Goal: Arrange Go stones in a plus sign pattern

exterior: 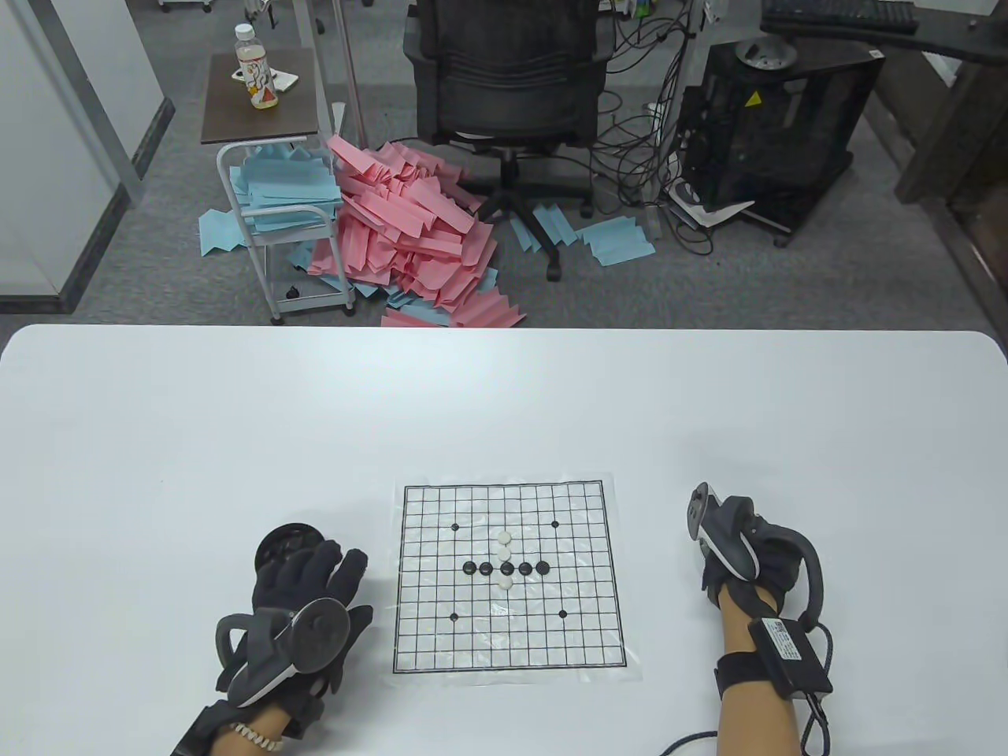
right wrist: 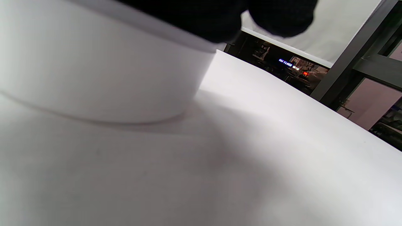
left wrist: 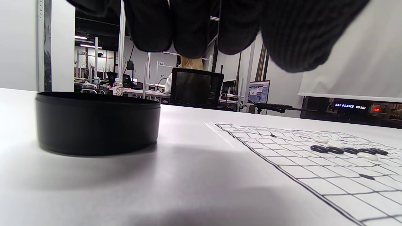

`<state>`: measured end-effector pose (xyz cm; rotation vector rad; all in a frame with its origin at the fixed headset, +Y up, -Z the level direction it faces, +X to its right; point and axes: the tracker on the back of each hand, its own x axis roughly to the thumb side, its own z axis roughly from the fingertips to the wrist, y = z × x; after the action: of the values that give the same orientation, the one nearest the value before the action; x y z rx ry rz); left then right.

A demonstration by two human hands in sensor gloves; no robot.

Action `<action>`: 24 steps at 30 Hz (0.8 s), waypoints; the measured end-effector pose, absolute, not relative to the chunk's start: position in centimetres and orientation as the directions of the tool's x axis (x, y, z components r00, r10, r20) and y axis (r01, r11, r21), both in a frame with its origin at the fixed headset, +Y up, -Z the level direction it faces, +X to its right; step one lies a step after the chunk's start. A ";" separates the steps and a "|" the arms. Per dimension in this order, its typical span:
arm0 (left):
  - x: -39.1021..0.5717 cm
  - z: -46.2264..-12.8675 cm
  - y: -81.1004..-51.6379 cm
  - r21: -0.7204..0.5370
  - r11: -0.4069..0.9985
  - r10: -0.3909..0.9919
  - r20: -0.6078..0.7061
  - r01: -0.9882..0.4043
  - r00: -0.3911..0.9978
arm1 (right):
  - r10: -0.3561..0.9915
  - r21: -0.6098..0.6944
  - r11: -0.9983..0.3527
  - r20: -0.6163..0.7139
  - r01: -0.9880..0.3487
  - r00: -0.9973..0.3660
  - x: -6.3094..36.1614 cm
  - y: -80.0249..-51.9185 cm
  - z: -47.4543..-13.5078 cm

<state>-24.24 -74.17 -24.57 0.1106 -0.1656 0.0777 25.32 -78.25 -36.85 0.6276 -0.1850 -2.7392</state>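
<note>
Go board (exterior: 509, 579) sits mid-table, black stones (exterior: 505, 568) in a row crossed by white stones (exterior: 504, 560). Left hand (exterior: 303, 610) hovers fingers-spread, empty, over the black bowl (left wrist: 97, 122). Right hand (exterior: 744, 555) rests over the white bowl (right wrist: 94, 78); can't tell its grip.

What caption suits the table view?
Gloved hands flank a Go board bearing a plus of black stones and white stones.

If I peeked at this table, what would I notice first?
Probably the grid board in the middle of the white table, with black stones in a row and white stones crossing them like a plus. Then two black gloved hands: the left hand over a black bowl, the right hand beside the board.
</note>
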 end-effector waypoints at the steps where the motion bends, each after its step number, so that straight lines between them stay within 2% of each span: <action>1: -24.3 -24.6 -74.2 0.103 0.991 0.070 0.168 -0.089 0.983 | -0.333 0.185 -0.942 -0.402 0.281 -0.853 25.4 -78.1 -36.7; 6: -24.2 -24.6 -74.2 0.105 0.991 0.068 0.172 -0.087 0.983 | -0.300 0.134 -0.954 -0.404 0.269 -0.864 25.3 -76.9 -35.9; 11: -24.1 -24.6 -74.2 0.110 0.990 0.067 0.173 -0.087 0.983 | -0.278 0.030 -0.957 -0.368 0.288 -0.887 23.4 -74.5 -35.3; 16: -24.1 -24.6 -74.2 0.111 0.990 0.067 0.173 -0.087 0.983 | -0.153 -0.053 -0.984 -0.213 0.168 -0.965 18.6 -72.5 -34.9; 24: -24.2 -24.6 -74.2 0.105 0.991 0.069 0.171 -0.088 0.983 | -0.088 -0.028 -0.996 0.039 0.087 -0.995 9.9 -73.1 -33.3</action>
<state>-24.17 -74.23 -24.57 0.1128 -0.1680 0.0793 9.90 -73.06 -33.32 -0.0620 0.0404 -3.0526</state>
